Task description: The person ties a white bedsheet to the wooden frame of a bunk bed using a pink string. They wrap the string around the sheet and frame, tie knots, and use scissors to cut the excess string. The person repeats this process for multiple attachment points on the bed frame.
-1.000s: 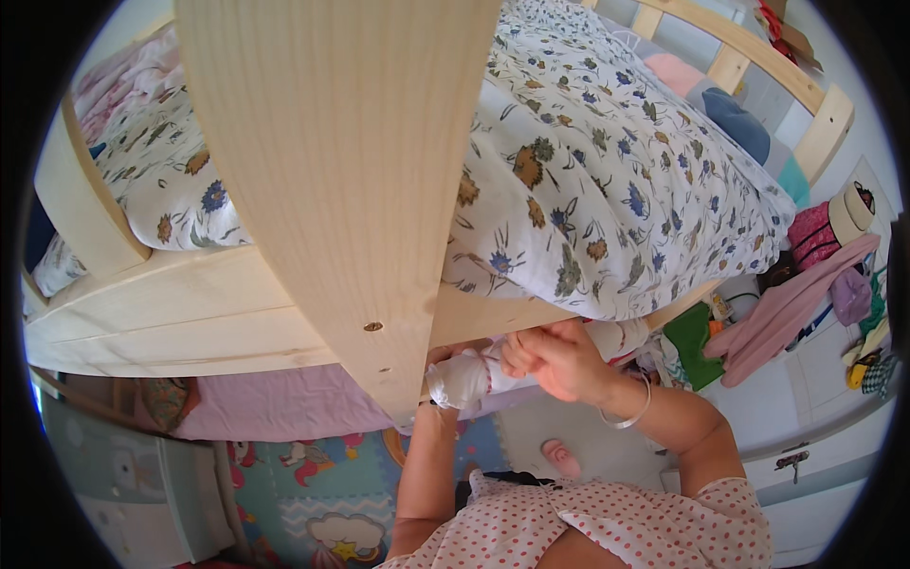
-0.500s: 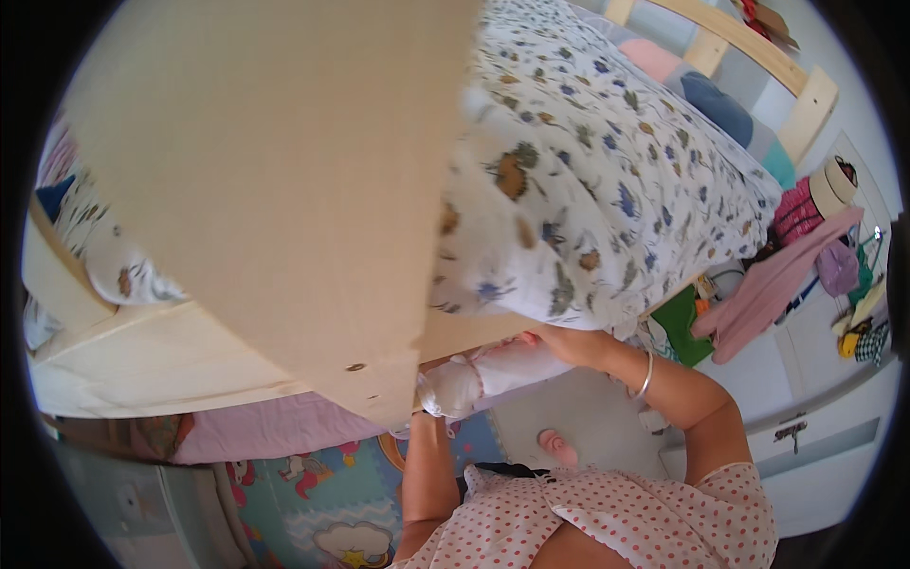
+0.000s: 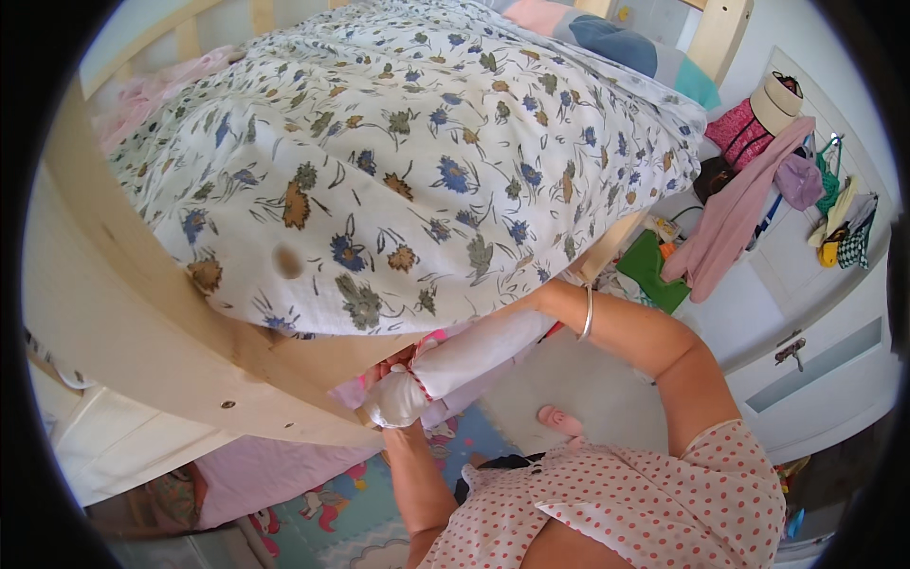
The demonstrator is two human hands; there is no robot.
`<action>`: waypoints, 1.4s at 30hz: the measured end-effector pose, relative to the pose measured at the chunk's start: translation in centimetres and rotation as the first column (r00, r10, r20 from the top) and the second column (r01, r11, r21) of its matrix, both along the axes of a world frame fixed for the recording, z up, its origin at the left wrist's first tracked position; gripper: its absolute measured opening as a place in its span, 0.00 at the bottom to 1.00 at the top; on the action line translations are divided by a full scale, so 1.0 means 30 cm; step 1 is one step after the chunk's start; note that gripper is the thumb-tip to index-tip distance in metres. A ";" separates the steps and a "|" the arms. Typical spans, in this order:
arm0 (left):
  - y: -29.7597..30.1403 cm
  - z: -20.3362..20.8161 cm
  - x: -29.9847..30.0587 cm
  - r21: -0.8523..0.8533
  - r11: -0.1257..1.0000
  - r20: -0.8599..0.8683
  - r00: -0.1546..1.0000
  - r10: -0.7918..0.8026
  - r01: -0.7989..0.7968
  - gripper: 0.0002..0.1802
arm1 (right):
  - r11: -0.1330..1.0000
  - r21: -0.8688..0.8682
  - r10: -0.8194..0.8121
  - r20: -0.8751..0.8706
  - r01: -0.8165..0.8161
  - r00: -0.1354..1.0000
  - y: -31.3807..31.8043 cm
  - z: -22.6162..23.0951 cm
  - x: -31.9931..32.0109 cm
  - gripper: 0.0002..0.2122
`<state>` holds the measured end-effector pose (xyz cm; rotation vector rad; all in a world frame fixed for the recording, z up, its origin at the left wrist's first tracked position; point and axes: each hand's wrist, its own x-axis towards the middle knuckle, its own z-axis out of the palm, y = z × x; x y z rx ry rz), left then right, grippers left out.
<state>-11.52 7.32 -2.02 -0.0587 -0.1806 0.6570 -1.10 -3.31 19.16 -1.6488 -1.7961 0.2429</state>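
A white rolled cloth (image 3: 474, 356), tied near its left end with a red-and-white cord (image 3: 418, 381), lies slantwise below the edge of the upper bunk. My left hand (image 3: 387, 368) is closed round its left end, fingers showing just behind the cord; the roll hides part of the palm. Toward the roll's right end is my right hand (image 3: 557, 296), a silver bangle on its wrist. The bunk's edge and the roll conceal its fingers. Just above both hands, a white floral bed cover (image 3: 417, 190) overhangs the wooden bed rail (image 3: 327, 365).
A thick wooden bed post (image 3: 171, 294) stands close on my left. Below are a pink bedsheet (image 3: 251, 474), a patterned play mat (image 3: 332, 507) and a pink slipper (image 3: 559, 419). Clothes and a hat (image 3: 777, 100) hang at the right, above a white door (image 3: 815, 360).
My view has shifted, so the wooden panel no longer covers the middle and more bedding shows. The left hand's fingers have come into sight on the roll; the right hand's fingertips are now hidden.
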 end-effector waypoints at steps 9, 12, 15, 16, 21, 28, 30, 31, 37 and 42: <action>0.033 0.065 -0.030 0.211 0.973 -0.051 0.993 0.104 -0.091 0.08 | 0.908 -0.106 0.018 -0.957 -0.406 0.289 0.145 -0.207 0.018 0.09; 0.027 0.103 -0.052 0.223 0.970 -0.041 0.993 0.112 -0.101 0.06 | 0.977 -0.048 0.083 -0.813 -0.209 0.576 0.048 -0.122 -0.082 0.06; 0.015 0.103 -0.043 0.182 0.980 -0.124 0.987 0.107 -0.084 0.10 | 0.987 0.014 0.119 -0.729 -0.159 0.674 -0.023 -0.118 -0.111 0.07; 0.031 0.060 -0.040 0.172 0.981 -0.148 0.982 0.118 -0.092 0.11 | 0.978 0.009 0.135 -0.789 -0.208 0.599 -0.025 -0.136 -0.091 0.06; 0.026 0.088 -0.021 -0.083 0.995 -0.383 0.923 0.023 -0.059 0.10 | 0.962 -0.142 0.006 -0.842 -0.232 0.539 0.075 -0.166 -0.017 0.10; 0.009 0.071 -0.054 0.352 0.913 -0.258 0.916 0.308 -0.207 0.07 | 0.904 -0.264 -0.031 -0.825 -0.336 0.565 0.169 -0.143 0.023 0.09; 0.000 0.020 -0.047 0.601 0.740 -0.286 0.782 0.553 -0.303 0.07 | 0.889 -0.283 -0.017 -0.807 -0.360 0.591 0.179 -0.143 0.015 0.10; -0.008 0.006 -0.040 0.648 0.699 -0.283 0.757 0.589 -0.302 0.07 | 0.886 -0.292 -0.017 -0.796 -0.360 0.605 0.179 -0.143 0.014 0.10; 0.035 -0.089 -0.050 0.393 0.900 -0.237 0.925 0.297 -0.189 0.06 | 0.864 -0.317 0.027 -0.747 -0.392 0.664 0.183 -0.152 -0.008 0.10; 0.038 -0.102 -0.044 0.377 0.912 -0.274 0.920 0.279 -0.164 0.05 | 0.853 -0.336 0.071 -0.685 -0.401 0.725 0.179 -0.156 -0.018 0.10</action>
